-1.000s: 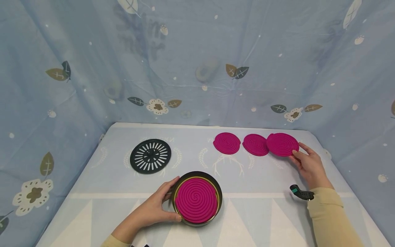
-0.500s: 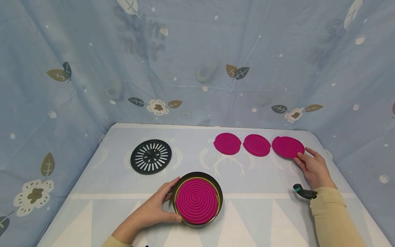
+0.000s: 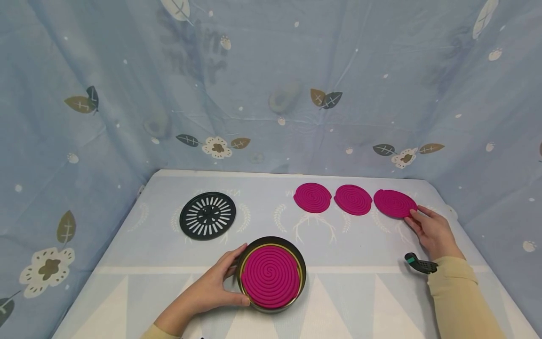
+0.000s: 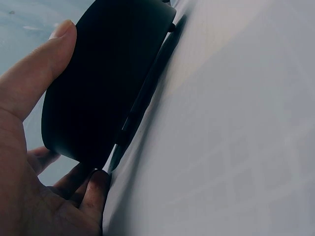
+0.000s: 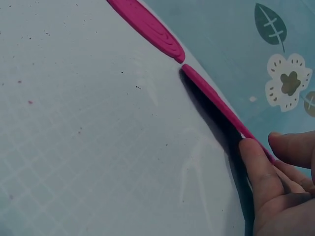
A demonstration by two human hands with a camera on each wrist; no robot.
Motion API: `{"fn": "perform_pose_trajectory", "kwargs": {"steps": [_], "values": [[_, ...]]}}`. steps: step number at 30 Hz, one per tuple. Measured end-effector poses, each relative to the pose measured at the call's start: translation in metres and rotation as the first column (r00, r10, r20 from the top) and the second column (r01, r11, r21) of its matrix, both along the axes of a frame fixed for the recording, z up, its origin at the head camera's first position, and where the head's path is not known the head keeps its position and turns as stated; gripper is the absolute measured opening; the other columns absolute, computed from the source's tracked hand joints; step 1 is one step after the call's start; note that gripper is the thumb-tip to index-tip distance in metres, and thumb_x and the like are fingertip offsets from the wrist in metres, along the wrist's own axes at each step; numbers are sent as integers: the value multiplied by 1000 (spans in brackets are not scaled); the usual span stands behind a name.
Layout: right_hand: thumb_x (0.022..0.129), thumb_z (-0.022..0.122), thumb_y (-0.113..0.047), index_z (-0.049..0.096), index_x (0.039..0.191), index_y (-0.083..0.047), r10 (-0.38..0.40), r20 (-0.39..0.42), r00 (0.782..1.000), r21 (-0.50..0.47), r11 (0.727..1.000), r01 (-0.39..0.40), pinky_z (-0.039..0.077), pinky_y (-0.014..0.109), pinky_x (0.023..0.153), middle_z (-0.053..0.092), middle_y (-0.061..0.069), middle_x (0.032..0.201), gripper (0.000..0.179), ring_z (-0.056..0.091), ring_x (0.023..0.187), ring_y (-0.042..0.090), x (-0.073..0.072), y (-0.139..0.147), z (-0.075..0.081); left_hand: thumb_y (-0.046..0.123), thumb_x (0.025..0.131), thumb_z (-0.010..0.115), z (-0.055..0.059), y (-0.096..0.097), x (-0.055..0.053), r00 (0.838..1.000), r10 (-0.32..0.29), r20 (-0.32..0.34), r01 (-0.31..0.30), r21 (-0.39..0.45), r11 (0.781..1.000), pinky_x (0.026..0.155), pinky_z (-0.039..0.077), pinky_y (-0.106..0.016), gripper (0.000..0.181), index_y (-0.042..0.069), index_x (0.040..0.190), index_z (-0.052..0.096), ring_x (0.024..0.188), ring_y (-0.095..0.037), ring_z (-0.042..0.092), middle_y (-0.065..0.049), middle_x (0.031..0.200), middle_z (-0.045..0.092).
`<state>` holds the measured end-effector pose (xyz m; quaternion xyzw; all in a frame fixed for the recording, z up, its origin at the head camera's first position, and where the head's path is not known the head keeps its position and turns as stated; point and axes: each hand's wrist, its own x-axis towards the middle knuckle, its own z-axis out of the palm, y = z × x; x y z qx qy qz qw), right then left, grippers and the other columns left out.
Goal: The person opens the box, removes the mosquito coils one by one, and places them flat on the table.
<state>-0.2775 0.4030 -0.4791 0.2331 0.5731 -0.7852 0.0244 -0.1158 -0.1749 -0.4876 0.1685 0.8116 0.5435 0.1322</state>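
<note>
My left hand [image 3: 213, 289] grips the near-left side of a round dark mosquito coil holder [image 3: 298, 256], thumb in front and fingers behind. In the left wrist view, the holder's black side wall [image 4: 108, 83] fills the space between thumb and fingers. Inside it lies a magenta mosquito coil [image 3: 270, 277]. At the back right, my right hand [image 3: 434, 231] pinches another magenta coil [image 3: 394, 203] by its right edge. From the right wrist view, that coil [image 5: 216, 101] is tilted, its held edge raised above a dark shadow and its far edge close to the table.
Two more magenta coils, one left [image 3: 312, 197] and one middle [image 3: 353, 199], lie flat in a row along the back. A black slotted lid [image 3: 208, 215] rests at the back left. Patterned blue fabric [image 3: 271, 84] hangs behind the table and at its sides.
The right hand has carried its coil rightward and down, from overlapping the middle coil to beside it, slowing over the last half second. The left hand and holder stay put.
</note>
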Motion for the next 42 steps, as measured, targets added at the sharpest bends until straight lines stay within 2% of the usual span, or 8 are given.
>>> {"fn": "perform_pose_trajectory", "kwargs": {"steps": [6, 8, 10, 13, 18, 22, 33, 42], "values": [[90, 73, -20, 16, 159, -13, 7, 12, 1000, -15, 1000, -7, 54, 26, 93, 46, -3, 116, 90, 64, 93, 3, 4, 3, 4, 40, 66, 92, -1, 0, 0, 1000, 6, -1, -6, -23, 1000, 113, 37, -32, 117, 25, 159, 22, 139, -16, 37, 5, 154, 33], [90, 73, -21, 12, 160, -14, 20, 11, 1000, -9, 1000, -20, 50, 26, 98, 44, 6, 133, 93, 62, 99, 3, 7, 4, 6, 41, 66, 92, -1, 0, 0, 1000, 10, 0, -10, -32, 999, 113, 38, -32, 117, 25, 159, 22, 139, -16, 36, 5, 153, 33], [92, 70, -23, 6, 160, -16, 35, 14, 999, 1, 999, -35, 45, 27, 103, 32, 11, 151, 94, 57, 111, 4, 9, 5, 9, 42, 65, 92, 0, 1, 0, 1000, 13, 1, -13, -41, 999, 113, 38, -31, 118, 26, 159, 22, 139, -15, 36, 6, 153, 33], [94, 68, -24, -2, 159, -19, 66, -4, 998, 7, 998, -66, 36, 28, 108, 8, 2, 165, 96, 46, 128, 6, 14, 6, 10, 42, 65, 92, 0, 1, 0, 1000, 12, 4, -12, -41, 999, 113, 37, -31, 118, 26, 159, 23, 139, -15, 36, 6, 153, 33], [91, 72, -20, -3, 159, -24, 50, -36, 998, -37, 998, -51, 40, 28, 107, 33, 9, 150, 101, 53, 119, 7, 20, 13, 9, 40, 66, 92, 2, 1, 0, 1000, 7, 9, -7, -32, 999, 113, 37, -31, 118, 25, 159, 22, 139, -15, 36, 5, 154, 32], [89, 75, -18, -1, 160, -26, 27, -42, 999, -73, 997, -30, 47, 27, 101, 47, 0, 126, 105, 60, 107, 7, 21, 18, 8, 40, 66, 92, 2, 1, 0, 1000, 10, 10, -10, -32, 999, 113, 37, -32, 117, 25, 159, 22, 140, -15, 36, 5, 154, 32], [86, 77, -22, 2, 160, -29, 15, -32, 999, -31, 999, -16, 44, 27, 102, 48, -2, 123, 105, 61, 104, 6, 17, 15, 7, 41, 66, 92, 2, 1, 1, 1000, 15, 16, -15, -27, 1000, 113, 37, -32, 117, 25, 159, 23, 139, -16, 37, 4, 154, 32], [87, 76, -19, 4, 160, -29, -15, -39, 999, -69, 998, 12, 49, 25, 98, 49, -3, 123, 103, 62, 103, 6, 15, 15, 5, 40, 65, 93, 4, 2, 1, 1000, 14, 18, -13, -34, 999, 113, 37, -31, 118, 25, 159, 22, 137, -15, 39, 4, 154, 32]]}}
